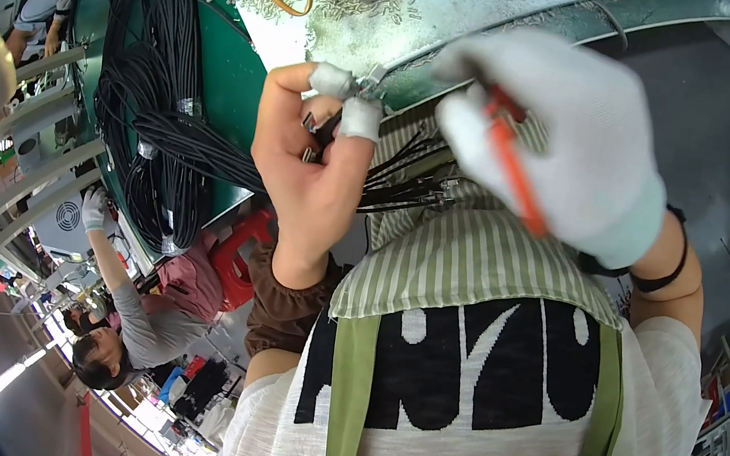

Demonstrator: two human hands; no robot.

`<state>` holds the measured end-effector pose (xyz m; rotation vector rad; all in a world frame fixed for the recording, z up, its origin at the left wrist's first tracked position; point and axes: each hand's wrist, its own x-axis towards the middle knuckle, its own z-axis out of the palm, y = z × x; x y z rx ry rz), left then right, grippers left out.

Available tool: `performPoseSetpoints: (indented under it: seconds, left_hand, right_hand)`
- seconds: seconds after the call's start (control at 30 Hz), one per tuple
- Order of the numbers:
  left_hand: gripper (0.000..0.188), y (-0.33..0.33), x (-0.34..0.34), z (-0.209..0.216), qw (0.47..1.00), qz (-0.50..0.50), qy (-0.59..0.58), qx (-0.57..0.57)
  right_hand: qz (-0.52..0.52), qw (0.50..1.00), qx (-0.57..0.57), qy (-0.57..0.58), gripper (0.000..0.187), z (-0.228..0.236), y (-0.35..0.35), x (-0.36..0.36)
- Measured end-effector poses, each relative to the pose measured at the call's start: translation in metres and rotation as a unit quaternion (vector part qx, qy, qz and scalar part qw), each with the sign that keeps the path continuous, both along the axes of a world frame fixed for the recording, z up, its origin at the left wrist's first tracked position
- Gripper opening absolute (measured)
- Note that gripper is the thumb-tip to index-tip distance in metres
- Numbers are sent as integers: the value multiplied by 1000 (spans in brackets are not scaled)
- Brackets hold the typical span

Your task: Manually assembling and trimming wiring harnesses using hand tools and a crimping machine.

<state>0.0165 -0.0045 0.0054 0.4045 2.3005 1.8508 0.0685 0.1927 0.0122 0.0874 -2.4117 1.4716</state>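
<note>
My left hand point(305, 159), with white covers on its thumb and forefinger tips, pinches a small metal connector point(370, 81). More metal plug ends point(313, 123) show inside its curled fingers. A bundle of thin black cables point(208, 153) runs to this hand from the left, and cable ends point(402, 194) come out on its right over my lap. In a white glove, my right hand point(572, 145) is closed round a red-handled hand tool point(518, 180). Motion blurs that hand, and the tool's working end is hidden. It is to the right of the connector, apart from it.
Thick coils of black cable point(144, 38) lie on the green bench point(219, 68). A pile of small metal parts point(350, 2) covers the white work surface, near a yellow cord point(266, 0). A red stool point(240, 257) stands left; another person point(150, 328) works behind it.
</note>
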Motion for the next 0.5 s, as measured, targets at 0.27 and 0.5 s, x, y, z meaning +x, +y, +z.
performPoseSetpoints:
  seconds: [0.27, 0.5]
  left_hand:
    - [28, 7, 4, -3, 993, -43, 109, -21]
    - [26, -7, -2, -5, 988, -86, 130, -19]
  right_hand:
    - [34, 997, 68, -2, 11, -22, -29, 1]
    - [102, 992, -64, -36, 11, -25, -33, -1]
